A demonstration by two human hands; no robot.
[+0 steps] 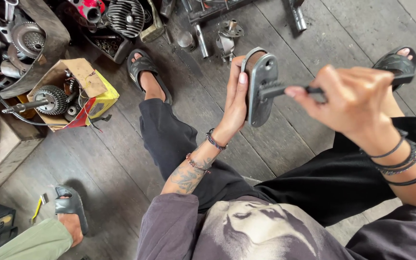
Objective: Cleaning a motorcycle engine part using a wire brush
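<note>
My left hand (235,98) grips an oblong grey metal cover plate (261,86) upright, fingers wrapped round its back edge. My right hand (350,98) holds a slim dark tool (285,90) whose tip is set against the middle of the plate's face. Both hands are raised above my knees, over the wooden floor. I sit with black trousers (179,144) and a sandal on each foot (146,74).
A torn cardboard box (80,91) with a gear and shaft lies at the left. Engine parts, a finned cylinder (126,17) and metal pieces (227,36) clutter the top. Another person's sandalled foot (71,212) and green trouser leg are at bottom left.
</note>
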